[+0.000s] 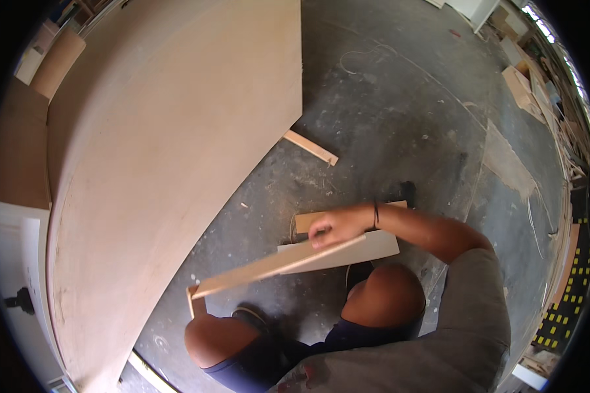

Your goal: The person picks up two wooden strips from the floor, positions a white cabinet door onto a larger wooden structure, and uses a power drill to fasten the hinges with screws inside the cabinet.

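Note:
My right hand [341, 226] reaches in from the right with its fingers curled over the upper edge of a narrow wooden board [269, 267]. The fingers are slightly blurred. The board slants across in front of my knees, its right end over a pale flat panel [380, 250]. At its left end, beside my left knee, a short wooden piece [197, 304] meets it at an angle; whether they are fastened I cannot tell. Behind my right hand and wrist lies another wooden strip [308, 223]. My left hand is not visible.
A large pale plywood sheet [170, 131] takes up the left side, with a wooden stick [313, 148] jutting from under its edge. Stacked wood offcuts [523, 92] line the far right. Thin cord [367, 54] lies on the grey concrete floor [400, 131].

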